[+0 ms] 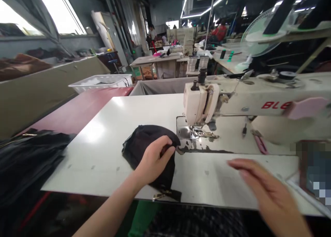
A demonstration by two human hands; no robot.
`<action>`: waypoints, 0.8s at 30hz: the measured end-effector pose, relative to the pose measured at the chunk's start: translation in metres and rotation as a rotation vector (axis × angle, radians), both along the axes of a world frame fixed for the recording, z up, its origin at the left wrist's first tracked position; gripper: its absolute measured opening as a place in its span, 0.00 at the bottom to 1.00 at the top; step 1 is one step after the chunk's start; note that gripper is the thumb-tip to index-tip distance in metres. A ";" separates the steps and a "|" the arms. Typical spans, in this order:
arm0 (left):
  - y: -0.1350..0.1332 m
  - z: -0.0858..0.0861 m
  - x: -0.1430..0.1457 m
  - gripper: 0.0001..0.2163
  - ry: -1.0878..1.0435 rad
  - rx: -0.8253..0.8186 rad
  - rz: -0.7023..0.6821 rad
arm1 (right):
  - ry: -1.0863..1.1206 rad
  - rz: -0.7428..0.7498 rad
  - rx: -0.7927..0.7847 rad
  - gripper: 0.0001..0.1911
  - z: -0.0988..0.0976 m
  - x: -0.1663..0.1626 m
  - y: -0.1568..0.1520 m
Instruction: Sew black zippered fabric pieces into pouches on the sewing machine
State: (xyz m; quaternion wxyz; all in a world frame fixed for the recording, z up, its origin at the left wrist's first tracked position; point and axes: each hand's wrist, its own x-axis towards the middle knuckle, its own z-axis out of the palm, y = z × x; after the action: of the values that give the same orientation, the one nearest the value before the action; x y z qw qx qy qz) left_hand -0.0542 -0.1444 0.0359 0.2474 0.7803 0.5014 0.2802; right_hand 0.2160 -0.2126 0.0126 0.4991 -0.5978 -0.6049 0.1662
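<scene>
A black fabric piece (141, 137) lies bunched on the white sewing table, with a gold zipper pull (159, 196) hanging at its lower end by the table's front edge. My left hand (155, 157) rests on it, thumb and fingers pinching its right edge. Just right of that edge is the sewing machine's needle area, where the metal presser foot (204, 133) sits over the plate. My right hand (266, 185), slightly blurred, is over the table's right side, fingers stretched out and nothing visible in them.
The machine head (199, 102) and its long arm span the right side. A dark pile of fabric (31, 164) lies at the left, near a red surface (88, 104) and a white plastic basket (103, 82). Pink-handled snips (260, 144) lie under the arm. People sit farther back.
</scene>
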 end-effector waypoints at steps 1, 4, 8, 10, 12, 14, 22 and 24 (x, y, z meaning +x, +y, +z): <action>-0.005 0.005 -0.001 0.06 -0.141 -0.013 -0.021 | 0.065 0.187 -0.128 0.13 0.000 -0.033 0.003; -0.012 0.009 0.002 0.09 -0.386 -0.018 -0.021 | 0.451 0.394 -0.203 0.17 -0.005 -0.113 0.016; -0.009 0.000 0.003 0.15 -0.332 0.154 0.109 | 0.916 0.384 -0.235 0.17 -0.018 -0.156 0.028; -0.007 -0.003 0.002 0.16 -0.271 0.197 0.105 | 1.033 0.364 -0.243 0.16 -0.021 -0.162 0.030; -0.006 -0.005 0.001 0.16 -0.319 0.212 0.106 | 1.046 0.329 -0.239 0.14 -0.021 -0.165 0.032; -0.007 -0.005 0.002 0.12 -0.457 0.246 0.128 | 0.979 0.277 -0.223 0.12 -0.018 -0.165 0.034; -0.010 0.001 -0.004 0.07 -0.836 0.004 0.049 | 0.650 0.204 -0.102 0.14 -0.001 -0.158 0.037; -0.008 0.002 -0.008 0.11 -0.975 -0.118 -0.009 | 0.588 0.213 -0.076 0.15 0.000 -0.158 0.038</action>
State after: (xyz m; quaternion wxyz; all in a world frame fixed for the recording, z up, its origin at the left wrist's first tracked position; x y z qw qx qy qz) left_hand -0.0625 -0.1526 0.0381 0.4982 0.5451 0.3388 0.5830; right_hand 0.0584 -0.1746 0.0122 0.6097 -0.4755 -0.4873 0.4058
